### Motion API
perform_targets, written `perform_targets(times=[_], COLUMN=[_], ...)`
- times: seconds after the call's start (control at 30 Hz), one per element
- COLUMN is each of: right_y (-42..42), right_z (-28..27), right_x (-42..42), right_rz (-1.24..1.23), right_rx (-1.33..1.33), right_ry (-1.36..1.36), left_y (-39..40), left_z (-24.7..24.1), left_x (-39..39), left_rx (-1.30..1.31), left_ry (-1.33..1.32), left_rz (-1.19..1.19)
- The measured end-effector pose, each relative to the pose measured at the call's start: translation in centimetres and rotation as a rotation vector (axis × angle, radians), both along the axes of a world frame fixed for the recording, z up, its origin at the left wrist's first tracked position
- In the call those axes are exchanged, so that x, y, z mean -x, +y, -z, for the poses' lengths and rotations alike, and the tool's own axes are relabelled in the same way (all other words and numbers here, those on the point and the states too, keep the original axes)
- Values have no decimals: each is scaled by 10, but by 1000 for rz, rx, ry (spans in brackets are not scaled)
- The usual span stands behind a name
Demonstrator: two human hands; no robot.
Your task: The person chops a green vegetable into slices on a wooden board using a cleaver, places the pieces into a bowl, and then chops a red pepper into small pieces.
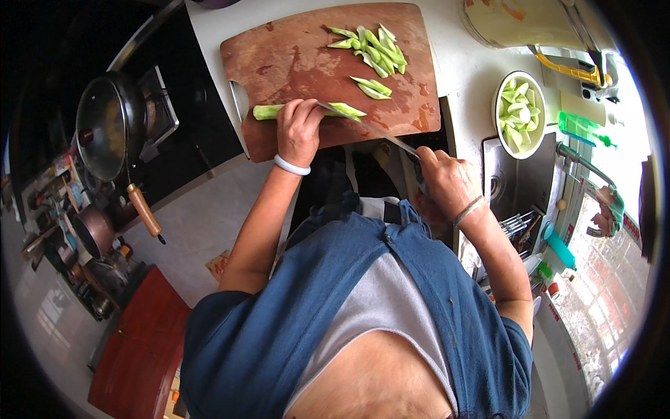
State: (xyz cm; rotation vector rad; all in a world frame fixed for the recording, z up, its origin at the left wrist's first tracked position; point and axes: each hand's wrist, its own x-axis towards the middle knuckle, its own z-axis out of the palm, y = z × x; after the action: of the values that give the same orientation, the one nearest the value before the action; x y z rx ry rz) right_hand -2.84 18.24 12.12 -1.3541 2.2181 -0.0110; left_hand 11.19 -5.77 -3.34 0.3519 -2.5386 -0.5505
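On the brown wooden cutting board [314,63], my left hand [301,128] presses down on a pale green vegetable stalk [266,112], whose slanted cut end shows to the right of my fingers. My right hand [451,180] grips a kitchen knife [384,135] by its handle. The blade reaches up and left across the stalk, its far end beside my left fingers. A few slanted green slices [372,89] lie above the knife, and a larger pile of slices [379,50] rests near the board's upper right.
Right of the board, a white bowl [494,118] holds cut green pieces beside a steel sink [515,183]. A large lidded container [528,23] stands at the upper right. A wok with a glass lid [102,128] and wooden handle [144,212] sits on the black hob at the left.
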Motion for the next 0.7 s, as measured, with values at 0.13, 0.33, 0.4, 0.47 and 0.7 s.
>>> perform_targets(times=[0.13,0.33,0.4,0.47,0.7], right_y=[-4,-5,-3,-1,4], right_z=[-3,-2,5,9,5], right_x=[-12,2,6,5,-2], right_rz=[-31,53,80,120,122], right_rx=[7,40,70,60,37], right_ry=[121,53,-9,-25,-38], left_y=[-1,0,4,9,14], left_z=[4,2,-2,2,9], left_x=[-4,-4,-5,-11,-17], left_rx=[17,-30,-53,-53,-28], left_ry=[-1,19,22,28,22], left_rz=[-3,-3,-10,-38,-51])
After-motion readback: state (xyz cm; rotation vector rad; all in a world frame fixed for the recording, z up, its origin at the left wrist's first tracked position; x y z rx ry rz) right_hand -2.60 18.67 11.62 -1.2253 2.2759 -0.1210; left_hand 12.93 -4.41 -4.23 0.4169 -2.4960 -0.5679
